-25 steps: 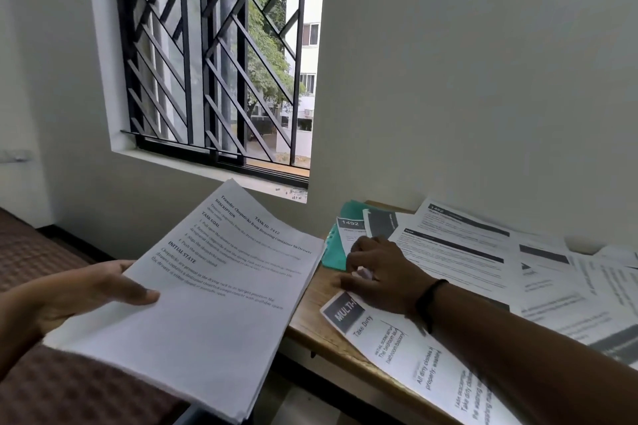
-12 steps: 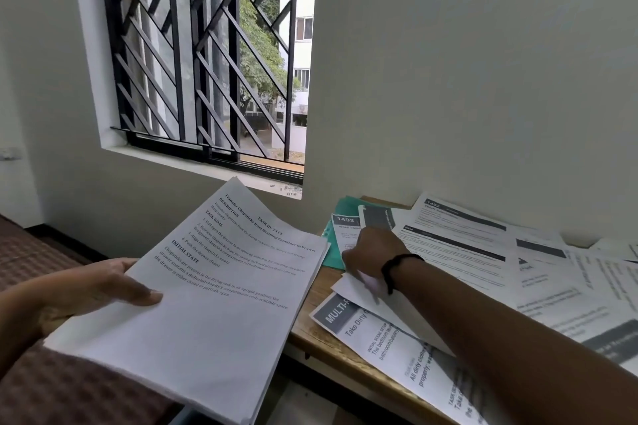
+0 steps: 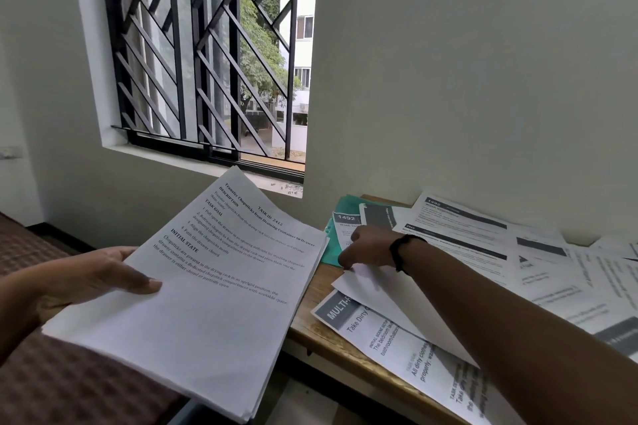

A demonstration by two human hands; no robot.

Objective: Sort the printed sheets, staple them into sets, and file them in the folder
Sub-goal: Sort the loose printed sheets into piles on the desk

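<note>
1. Printed sheets (image 3: pixel 193 290) form a thick stack that we hold in our left hand (image 3: pixel 93 281), off the left edge of the desk (image 3: pixel 312 317); the thumb lies on the top page and the fingers are under the stack.
2. Our right hand (image 3: pixel 367 247) reaches across the desk, fingers bent down onto a blank white sheet (image 3: pixel 383 290). We cannot tell if it pinches the sheet or only presses it.
3. A black band (image 3: pixel 400 252) is on the right wrist.
4. A green folder (image 3: pixel 333 248) lies near the desk's far left corner, partly under papers.
5. More loose pages (image 3: pixel 483 241) cover the wooden desk along the white wall (image 3: pixel 466 62).
6. A barred window (image 3: pixel 203 55) is at the left.
</note>
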